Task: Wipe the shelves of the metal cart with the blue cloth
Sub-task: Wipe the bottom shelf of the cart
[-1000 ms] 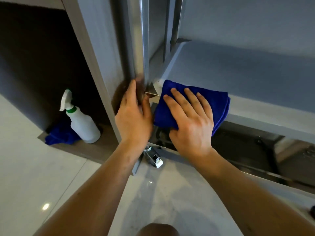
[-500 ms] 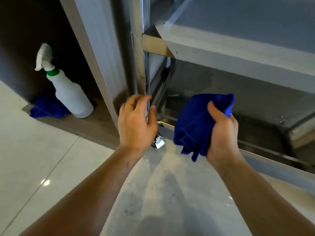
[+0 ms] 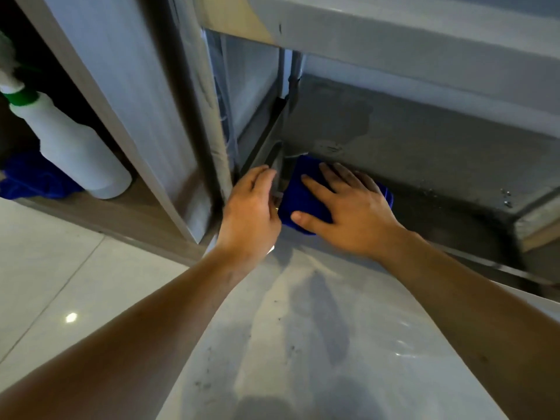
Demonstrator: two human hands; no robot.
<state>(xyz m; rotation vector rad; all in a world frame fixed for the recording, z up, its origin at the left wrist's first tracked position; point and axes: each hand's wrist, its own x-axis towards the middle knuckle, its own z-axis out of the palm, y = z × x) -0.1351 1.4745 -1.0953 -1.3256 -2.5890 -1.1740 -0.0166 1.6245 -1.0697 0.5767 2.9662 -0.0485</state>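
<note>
Down at the far left of the cart's corner post (image 3: 274, 177), a white spray bottle (image 3: 71, 147) with a green collar stands upright on a wooden ledge (image 3: 142, 207), and a second crumpled blue rag (image 3: 33, 180) lies against its base on the side away from the post. Between the bottle and the post rises a pale wood-grain panel (image 3: 142, 95), running from the ledge up out of view. Your left hand (image 3: 250, 216) is at the foot of the post, fingers curled loosely against the metal there; whether they wrap fully round the post you cannot tell, since the far side of the post is hidden by the hand. Just right of the post lies the blue cloth (image 3: 306, 201), folded flat in the near corner of the bottom shelf (image 3: 409, 153) of the metal cart, with its near edge hanging slightly over the shelf's front lip. Your right hand (image 3: 342, 207) presses down on the cloth with fingers straight and spread, thumb pointing toward the post and fingertips reaching toward the back of the shelf. Farther right of the post, the bare shelf surface looks dull and blotchy. Above it, the next shelf (image 3: 424, 40) juts forward. Below both hands, glossy pale floor tiles (image 3: 75, 283) stretch toward you.
</note>
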